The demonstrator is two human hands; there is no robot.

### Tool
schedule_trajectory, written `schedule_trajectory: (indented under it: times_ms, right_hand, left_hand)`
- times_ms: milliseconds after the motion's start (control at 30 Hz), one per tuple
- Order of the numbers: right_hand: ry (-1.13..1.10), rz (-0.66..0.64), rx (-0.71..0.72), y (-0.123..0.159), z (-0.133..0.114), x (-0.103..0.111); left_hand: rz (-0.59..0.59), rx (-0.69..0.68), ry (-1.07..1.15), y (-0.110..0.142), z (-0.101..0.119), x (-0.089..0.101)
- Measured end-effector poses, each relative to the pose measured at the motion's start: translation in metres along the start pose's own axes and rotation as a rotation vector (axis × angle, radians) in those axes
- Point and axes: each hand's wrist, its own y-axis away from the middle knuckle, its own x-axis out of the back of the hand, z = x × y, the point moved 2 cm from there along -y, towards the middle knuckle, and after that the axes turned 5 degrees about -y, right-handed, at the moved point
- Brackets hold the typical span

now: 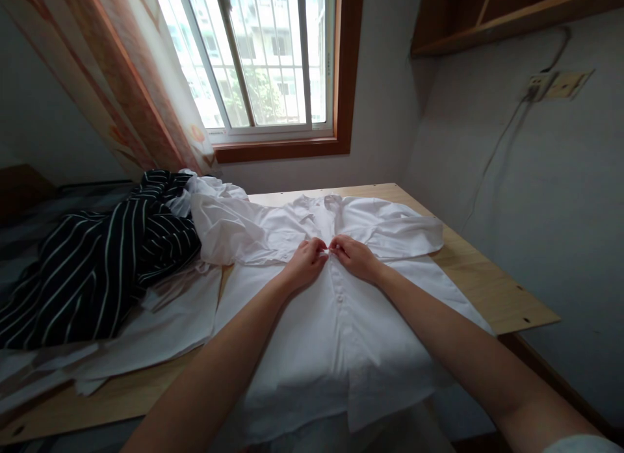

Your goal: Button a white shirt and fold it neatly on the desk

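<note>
A white button-up shirt (pixel 302 336) lies spread on the wooden board, its collar toward the window and its hem hanging over the near edge. Both sleeves stretch out to the sides. At the front placket, around chest height, my left hand (pixel 308 261) pinches the fabric between thumb and fingers. Close beside it, my right hand (pixel 358 257) pinches the other side of the same placket, fingertips nearly touching the left ones. Any button between the fingertips is too small to make out. Lower down the placket, a small button (pixel 340 299) shows.
Black-and-white striped cloth (pixel 117 251) is heaped on the left, with white sheets (pixel 160 336) under it. The wooden board (pixel 492 284) ends at a right corner near the wall. A window (pixel 263 63), a curtain (pixel 146 69), a shelf (pixel 511 17) and a socket (pixel 560 86) surround it.
</note>
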Motion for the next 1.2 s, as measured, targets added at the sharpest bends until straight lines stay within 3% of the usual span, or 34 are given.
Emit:
schedule_trajectory:
  times_ms: [233, 700, 1200]
  right_hand:
    - [-0.068, 0.022, -0.007, -0.0028, 0.0047, -0.0018]
    - [-0.231, 0.092, -0.053, -0.0058, 0.0018, 0.0022]
    - [-0.244, -0.043, -0.011, 0.0026, 0.0057, 0.0046]
  left_hand:
    - [-0.056, -0.054, -0.145, -0.0008, 0.0000, -0.0078]
    - [-0.042, 0.003, -0.095, -0.0036, 0.0015, -0.0012]
    - [0.017, -0.027, -0.140, 0.0000, 0.0095, 0.0013]
